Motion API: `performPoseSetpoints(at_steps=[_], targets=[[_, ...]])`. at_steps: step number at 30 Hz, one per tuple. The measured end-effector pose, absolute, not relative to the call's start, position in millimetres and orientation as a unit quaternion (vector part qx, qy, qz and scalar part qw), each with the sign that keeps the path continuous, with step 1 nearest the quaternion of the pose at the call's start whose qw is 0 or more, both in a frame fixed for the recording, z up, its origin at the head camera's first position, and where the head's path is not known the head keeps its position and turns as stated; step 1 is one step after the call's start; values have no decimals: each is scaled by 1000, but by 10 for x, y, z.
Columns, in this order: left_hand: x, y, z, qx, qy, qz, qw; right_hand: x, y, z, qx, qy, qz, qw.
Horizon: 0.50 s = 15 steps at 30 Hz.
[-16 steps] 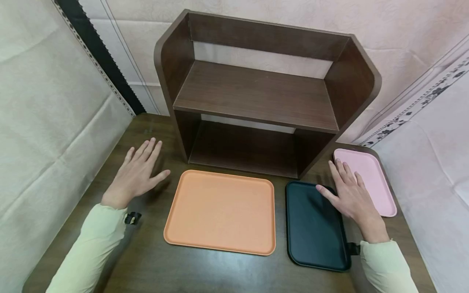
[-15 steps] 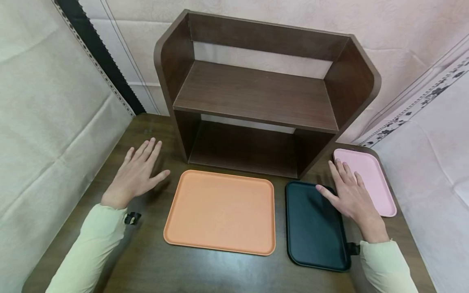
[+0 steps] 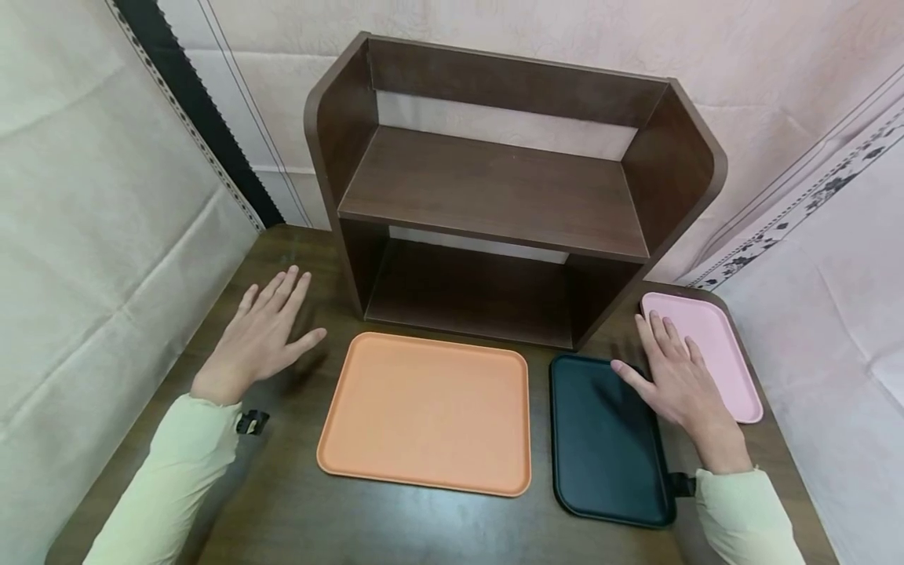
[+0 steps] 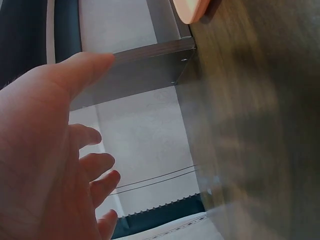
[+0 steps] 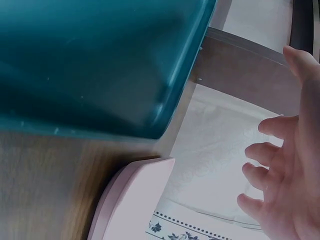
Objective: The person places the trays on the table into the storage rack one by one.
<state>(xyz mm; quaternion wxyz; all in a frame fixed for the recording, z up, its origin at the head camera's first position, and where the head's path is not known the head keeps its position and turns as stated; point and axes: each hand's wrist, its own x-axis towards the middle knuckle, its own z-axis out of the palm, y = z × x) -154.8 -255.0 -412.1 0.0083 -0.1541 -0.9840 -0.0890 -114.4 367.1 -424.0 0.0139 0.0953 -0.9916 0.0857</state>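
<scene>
My left hand is held over the table, left of the orange tray, with its fingers spread and nothing in it. The left wrist view shows the palm above the wood, apart from it. Over on the other side, my right hand hovers above the gap between the dark green tray and the pink tray. Its fingers are loosely extended and hold nothing. In the right wrist view the green tray and pink tray lie apart from the hand.
A dark brown two-tier shelf stands at the back of the wooden table, behind the orange tray. Pale cloth walls enclose the table on the left, back and right.
The head view has tilted slightly, so the shelf and trays sit a little lower in it. Both hands keep nearly the same pose and place.
</scene>
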Motion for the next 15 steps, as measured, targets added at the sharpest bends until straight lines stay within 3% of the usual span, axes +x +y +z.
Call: performPoseSetpoints(at_steps=[15], targets=[[-1585, -2539, -3760, -171, -982, -81, 24, -1063, 3792, -4093, 93, -992, 83, -28]])
